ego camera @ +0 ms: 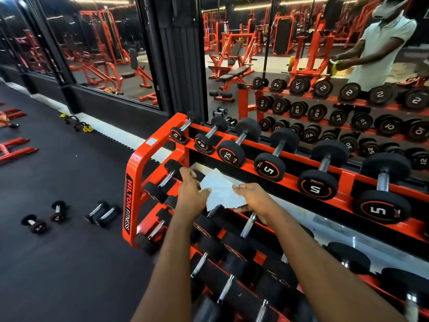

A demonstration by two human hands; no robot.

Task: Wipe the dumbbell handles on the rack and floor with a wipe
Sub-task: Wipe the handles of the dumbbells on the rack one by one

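Holding wipe (222, 191) stretched btwn left hand (190, 194) & right hand (255, 201), fingers pinching opposite edges, just above rack (134, 163) mid-tier handles (248, 225). Looks early: no handle contacted yet; floor dumbbells (69, 216), well left of fingers, left to do.

There is one view, a wide-angle camera on the person's head that faces forward and down. It stands close over the rack (133, 173), whose end frame sits just left of the picture's middle, while its tiers run off to the lower right, nearest at the bottom edge. The floor (69, 182) spreads left of the rack. A mirror (301, 54) rises behind the rack.
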